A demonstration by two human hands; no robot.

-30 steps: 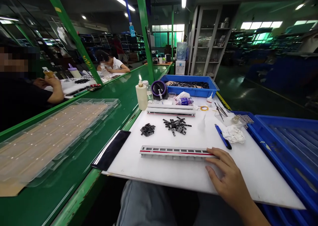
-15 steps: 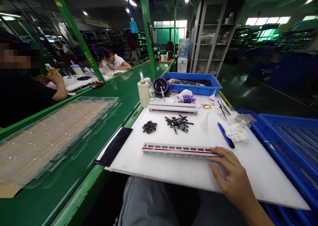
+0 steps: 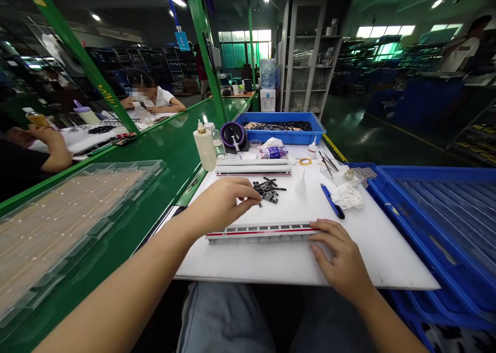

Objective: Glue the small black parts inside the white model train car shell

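- Head view: white train shell (image 3: 258, 232) lay along the white tabletop's (image 3: 248, 265) near edge.
- Right hand (image 3: 343, 259) loosely open, fingertips touching shell's right end, thumb apart.
- Left hand (image 3: 225, 202) nearly pinched beside black pieces (image 3: 271, 192); couldn't tell if one was held.
- Left forearm (image 3: 127, 286) blocked part of left edge.
- Blue tray (image 3: 294, 137) sat at far edge; blue knife (image 3: 331, 200), tissue (image 3: 347, 196) toward right edge.
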